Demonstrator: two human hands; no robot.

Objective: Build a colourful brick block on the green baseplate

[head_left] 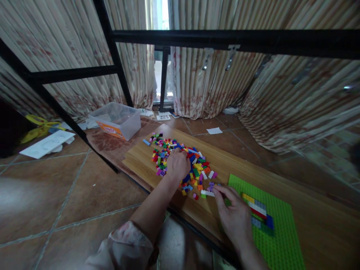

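Note:
My left hand (178, 164) reaches down into a pile of small colourful toy building bricks (199, 167). Its fingers are curled together, and their tips are hidden among the bricks. My right hand (234, 212) is closed in a pinch at the near right end of the pile, beside a long white brick (207, 193) and some purple bricks (210, 185). What sits between those fingertips is too small and covered to name. Right of that hand, a green baseplate (284, 228) carries a low build of joined bricks (257, 210) in yellow, grey, white, red and blue.
The bricks and baseplate lie on a long wooden board (317, 221). A clear plastic box (132, 125) with an orange label stands behind it on a brown mat (98, 140). Black metal bars (197, 36) cross in front of striped curtains (194, 86). White paper (214, 131) lies on the tiled floor.

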